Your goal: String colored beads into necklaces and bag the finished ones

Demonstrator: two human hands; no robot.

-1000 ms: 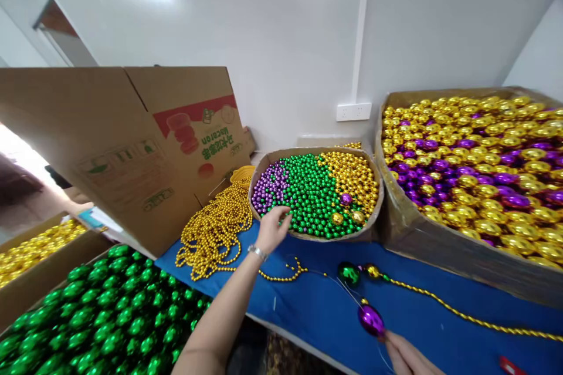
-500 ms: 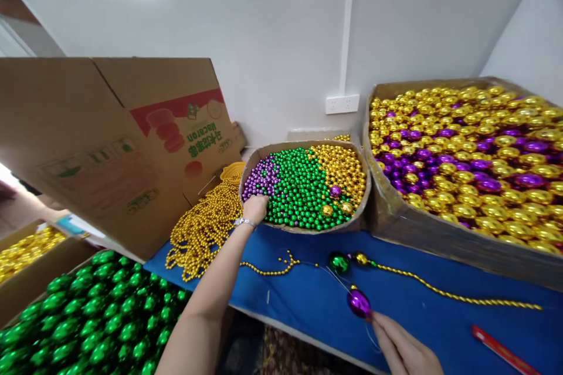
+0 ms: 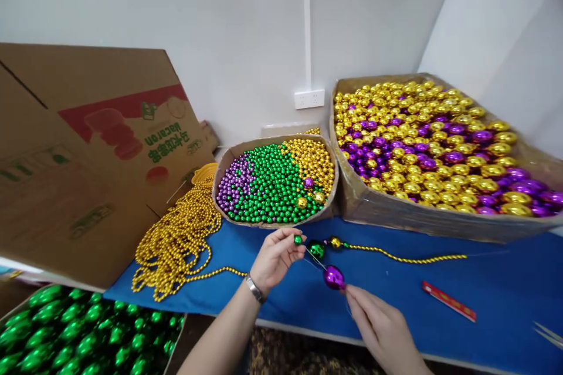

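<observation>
The left hand, just in front of the bead box, pinches a small green bead between thumb and forefinger, its other fingers loosely curled. The right hand, farther out from the box and to its right, has thumb and forefinger pressed together at the near end of the purple ball; a thread runs from that ball toward the left hand. Close in front of the box's right half, a green ball and gold ball lie on the blue worktop. Left of the box are gold strands; right of it, a bin.
</observation>
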